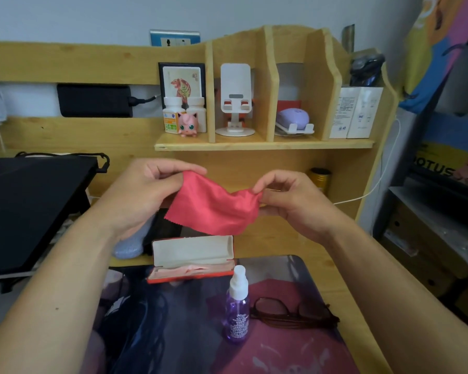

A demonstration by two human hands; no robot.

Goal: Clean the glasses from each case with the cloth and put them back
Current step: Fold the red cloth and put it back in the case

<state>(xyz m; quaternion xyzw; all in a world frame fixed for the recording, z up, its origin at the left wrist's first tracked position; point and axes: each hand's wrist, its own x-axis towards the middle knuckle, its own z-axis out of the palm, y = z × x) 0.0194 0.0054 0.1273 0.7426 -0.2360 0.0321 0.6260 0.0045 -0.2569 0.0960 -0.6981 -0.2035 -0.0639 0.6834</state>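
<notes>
A red cleaning cloth [211,206] hangs spread between both hands above the desk. My left hand [146,190] pinches its upper left corner, and my right hand [284,195] pinches its right edge. Below the cloth a red glasses case [192,257] lies open, with a pale lining and nothing but a pink fabric fold inside. Dark-framed glasses [295,311] lie folded on the desk mat, right of a purple spray bottle [237,306] with a white cap. A pale lilac case [130,244] lies partly hidden behind my left wrist.
A printed desk mat [173,333] covers the wooden desk [281,238]. A black laptop [25,211] on a stand fills the left. A wooden shelf [262,144] behind holds bottles, a phone stand and boxes. Cardboard boxes [430,238] stand at the right.
</notes>
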